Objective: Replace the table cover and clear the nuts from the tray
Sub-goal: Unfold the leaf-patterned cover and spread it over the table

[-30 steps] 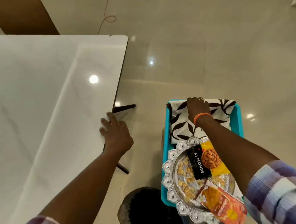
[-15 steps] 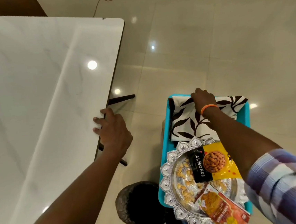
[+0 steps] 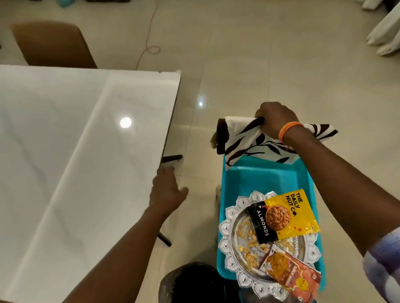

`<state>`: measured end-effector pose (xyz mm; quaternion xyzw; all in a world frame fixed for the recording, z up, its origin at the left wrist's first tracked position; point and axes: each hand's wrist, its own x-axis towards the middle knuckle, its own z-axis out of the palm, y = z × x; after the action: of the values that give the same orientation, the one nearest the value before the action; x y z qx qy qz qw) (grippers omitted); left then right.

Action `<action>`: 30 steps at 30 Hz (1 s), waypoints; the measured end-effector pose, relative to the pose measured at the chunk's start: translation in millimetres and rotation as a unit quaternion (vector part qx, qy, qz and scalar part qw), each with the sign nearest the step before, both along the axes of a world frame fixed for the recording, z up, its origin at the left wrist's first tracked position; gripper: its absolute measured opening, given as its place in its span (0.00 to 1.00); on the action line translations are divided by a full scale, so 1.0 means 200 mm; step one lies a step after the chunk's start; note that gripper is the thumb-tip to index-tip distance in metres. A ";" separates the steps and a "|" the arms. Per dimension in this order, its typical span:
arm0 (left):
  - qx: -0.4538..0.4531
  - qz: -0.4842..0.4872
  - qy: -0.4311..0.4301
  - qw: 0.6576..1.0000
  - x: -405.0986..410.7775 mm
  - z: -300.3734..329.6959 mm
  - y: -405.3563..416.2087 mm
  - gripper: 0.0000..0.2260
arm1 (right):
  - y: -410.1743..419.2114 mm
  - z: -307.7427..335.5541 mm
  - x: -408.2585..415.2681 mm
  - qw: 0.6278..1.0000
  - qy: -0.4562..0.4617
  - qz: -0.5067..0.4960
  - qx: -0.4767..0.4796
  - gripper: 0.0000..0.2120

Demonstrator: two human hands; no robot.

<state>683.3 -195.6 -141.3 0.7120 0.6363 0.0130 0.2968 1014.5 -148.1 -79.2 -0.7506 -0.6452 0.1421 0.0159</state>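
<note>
Cloth (image 3: 249, 141) bunched in right hand (image 3: 276, 119), above blue tray (image 3: 265, 176)

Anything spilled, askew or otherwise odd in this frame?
Loose nuts lie scattered on the silver tray, with the almonds packet and an orange snack packet lying on top. The tray overhangs the blue bin's rim.
</note>
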 end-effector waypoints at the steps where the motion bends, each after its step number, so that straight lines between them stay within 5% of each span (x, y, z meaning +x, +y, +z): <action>1: 0.002 -0.005 -0.045 0.999 -0.01 0.06 -0.03 0.45 | -0.01 0.12 -0.07 1.000 0.008 0.012 0.004 0.12; 4: 0.018 0.022 -0.163 0.986 -0.04 0.25 -0.12 0.64 | -0.06 0.45 -0.35 0.997 0.010 0.081 0.007 0.12; 7: 0.076 0.076 -0.260 0.960 -0.19 0.43 -0.19 0.67 | -0.14 0.72 -0.73 0.985 0.007 0.175 -0.006 0.13; 11: 0.196 0.064 -0.363 0.909 -0.67 0.56 -0.25 0.47 | -0.27 0.86 -1.29 0.967 0.022 0.254 -0.025 0.19; 13: 0.259 0.036 -0.301 0.917 -0.95 0.56 -0.29 0.31 | -0.31 0.85 -1.54 0.962 0.023 0.269 -0.045 0.20; 16: 0.300 0.034 -0.174 0.937 -1.40 0.51 -0.37 0.30 | -0.38 0.81 -1.93 0.951 0.010 0.291 -0.108 0.20; 22: -0.031 0.011 -0.306 0.951 -1.97 0.49 -0.50 0.37 | -0.42 0.82 -2.46 0.937 0.030 0.303 -0.174 0.18; 26: -0.133 0.094 -0.367 0.916 -2.14 0.50 -0.56 0.25 | -0.34 0.82 -2.69 0.936 0.033 0.281 -0.208 0.18; 30: -0.163 0.151 -0.418 0.881 -2.28 0.54 -0.51 0.23 | -0.20 0.79 -2.89 0.944 0.007 0.277 -0.177 0.17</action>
<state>226.7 -298.3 -33.8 0.4770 0.5460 0.2506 0.6416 437.3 -188.6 79.1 -0.5318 -0.7921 0.2580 -0.1527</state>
